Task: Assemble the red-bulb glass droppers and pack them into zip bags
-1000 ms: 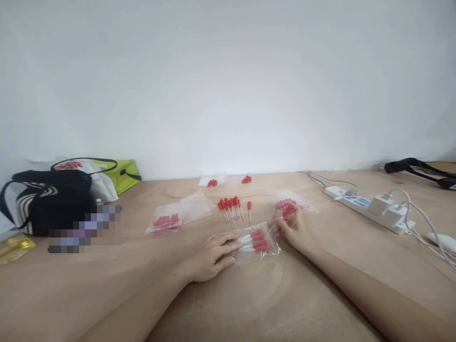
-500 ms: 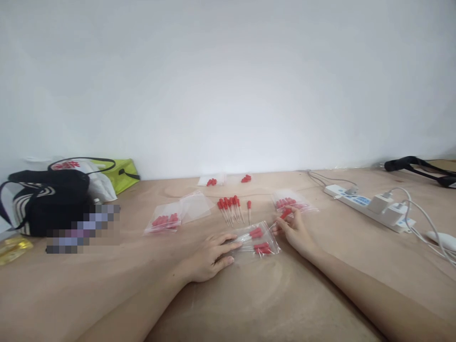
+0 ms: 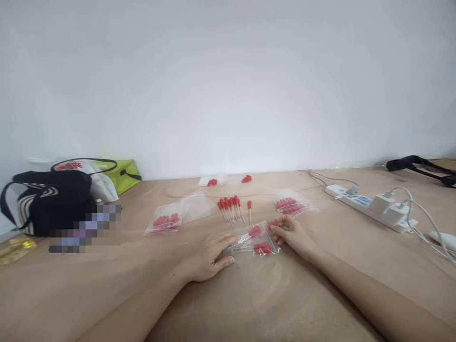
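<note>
A clear zip bag lies on the table in front of me, with several red-bulbed glass droppers inside it. My left hand rests flat on the bag's left end, fingers stretched out and thumb apart. At the bag's right, open-looking end, my right hand pinches another dropper by its red bulb; its glass stem points left into or over the bag, I cannot tell which. Beyond the bag lies a fan of loose droppers, with a single dropper beside it.
Filled bags lie left and right; an unfilled-looking bag touches the left one. Red bulbs lie on bags near the wall. A power strip with cables stands right, a black bag left.
My right hand has moved left and slightly down with the dropper, bringing the red bulb to the bag's right edge. The left hand stays nearly still.
</note>
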`<state>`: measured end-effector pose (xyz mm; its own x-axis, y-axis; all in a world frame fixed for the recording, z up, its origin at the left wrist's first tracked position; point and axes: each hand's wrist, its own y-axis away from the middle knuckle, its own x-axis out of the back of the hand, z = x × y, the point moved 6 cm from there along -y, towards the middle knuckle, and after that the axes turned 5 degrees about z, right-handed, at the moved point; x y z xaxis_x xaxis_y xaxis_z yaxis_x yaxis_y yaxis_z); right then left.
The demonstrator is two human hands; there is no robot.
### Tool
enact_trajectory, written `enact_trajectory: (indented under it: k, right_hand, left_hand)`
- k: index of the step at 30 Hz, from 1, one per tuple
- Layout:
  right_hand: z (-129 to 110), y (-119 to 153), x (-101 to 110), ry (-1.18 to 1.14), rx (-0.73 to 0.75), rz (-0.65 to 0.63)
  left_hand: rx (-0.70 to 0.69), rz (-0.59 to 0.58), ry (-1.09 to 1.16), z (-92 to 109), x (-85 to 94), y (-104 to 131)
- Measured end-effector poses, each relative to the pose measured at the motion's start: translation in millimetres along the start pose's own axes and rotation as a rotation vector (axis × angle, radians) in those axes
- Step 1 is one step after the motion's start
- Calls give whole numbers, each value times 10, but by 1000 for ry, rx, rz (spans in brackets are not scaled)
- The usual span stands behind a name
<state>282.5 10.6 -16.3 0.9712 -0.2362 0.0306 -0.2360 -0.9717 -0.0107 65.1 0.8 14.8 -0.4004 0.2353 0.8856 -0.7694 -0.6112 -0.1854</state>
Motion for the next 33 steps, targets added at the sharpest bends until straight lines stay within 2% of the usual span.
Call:
enact_trajectory:
  k: [4,11,16,22,26,28,33]
  right_hand:
    - [-22,45,-82,176,-1,-115]
    - [16,-6,-126,237,117,-147]
    - [13,-16,-165,296,155,-295]
    - [-102,-4,-154,422,272,-250]
    - [-114,35,-207,312,154,-358]
    - [-110,29,-190,303,77,-323]
    - [-67,-3,-197,304,21,-243]
  left_hand:
    - [3,11,1,5,9,1]
    - [5,3,-10,-12,-6,-2]
    - [0,7,-16,-5,-4,-8]
    - [-5,5,-21,-1,-3,-4]
    - [3,12,-25,-1,1,-4]
    - [6,10,-23,2,3,-6]
    - [15,-33,-19,-4,-16,-10]
